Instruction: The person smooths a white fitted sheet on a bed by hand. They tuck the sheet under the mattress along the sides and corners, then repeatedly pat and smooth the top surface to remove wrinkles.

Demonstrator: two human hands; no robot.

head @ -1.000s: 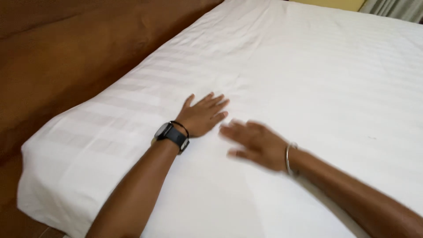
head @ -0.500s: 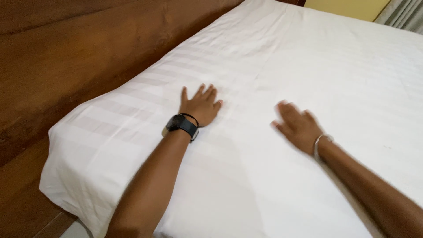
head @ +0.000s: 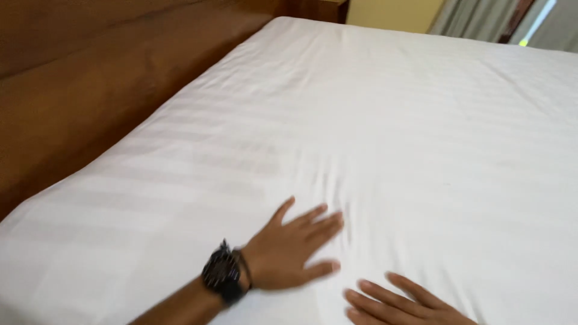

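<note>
While the white striped sheet lies stretched over the bed beside the wooden headboard, my left hand presses flat on it, fingers spread. My right hand has swung back in, palm down and open, just beside the left. Faint creases fan out above my fingertips, so that patch probably needs more smoothing.

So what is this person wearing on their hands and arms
The left hand is bare, with a chunky black wristwatch and a thin dark band beside it at the wrist. The forearm shows no sleeve. The right hand is bare too; its wrist is cut off by the frame edge, so any jewellery there cannot be seen.
</note>
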